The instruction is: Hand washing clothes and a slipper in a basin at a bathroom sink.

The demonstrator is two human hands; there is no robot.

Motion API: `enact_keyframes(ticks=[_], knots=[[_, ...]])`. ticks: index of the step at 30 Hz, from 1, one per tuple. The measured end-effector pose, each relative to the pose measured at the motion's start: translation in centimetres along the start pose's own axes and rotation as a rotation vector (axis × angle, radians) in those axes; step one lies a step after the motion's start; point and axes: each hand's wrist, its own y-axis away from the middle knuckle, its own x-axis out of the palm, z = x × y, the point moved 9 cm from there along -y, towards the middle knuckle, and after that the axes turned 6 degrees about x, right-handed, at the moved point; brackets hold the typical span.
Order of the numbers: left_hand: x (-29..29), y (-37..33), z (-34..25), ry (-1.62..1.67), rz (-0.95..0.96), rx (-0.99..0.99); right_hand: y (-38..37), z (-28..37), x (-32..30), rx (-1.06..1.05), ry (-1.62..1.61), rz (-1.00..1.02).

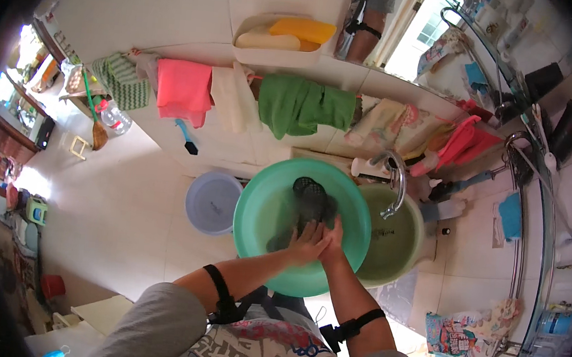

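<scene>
A large green basin [246,243] holds cloudy water and a dark soft-looking item [314,205] with a netted, shoe-like end. Its lower part blurs under the water, so I cannot tell its exact kind. My left hand [307,243] lies over the near end of that item with fingers stretched and a little apart. Right beside it, my right hand [333,242] touches the left one, held on edge, its fingers pointing forward and partly hidden. Neither hand appears wrapped round anything.
A pale purple basin [212,203] stands at the left. On the right, a sink [398,256] sits under a curved tap [397,188]. Behind hang a pink towel [184,88], a green towel [302,108] and other cloths. A blue brush [185,136] hangs on the wall.
</scene>
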Motion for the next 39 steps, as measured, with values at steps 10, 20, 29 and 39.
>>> enact_keyframes(ticks=[10, 20, 29, 39], knots=[[-1.6, -0.1, 9.0, 0.129, -0.084, -0.523, 2.8, -5.5, 5.6, 0.132, 0.160, 0.250], [-2.2, 1.4, 3.5, 0.217, 0.465, -0.299, 0.0, -2.6, 1.8, 0.069, 0.581, -0.171], [-5.6, 3.2, 5.4, 0.233, 0.544, -0.284, -1.4, 5.8, 1.4, -0.577, 1.950, -0.799], [-7.4, 4.3, 6.8, 0.019, 0.439, -0.253, -2.8, 0.0, 1.9, -0.387, 2.237, -0.295]])
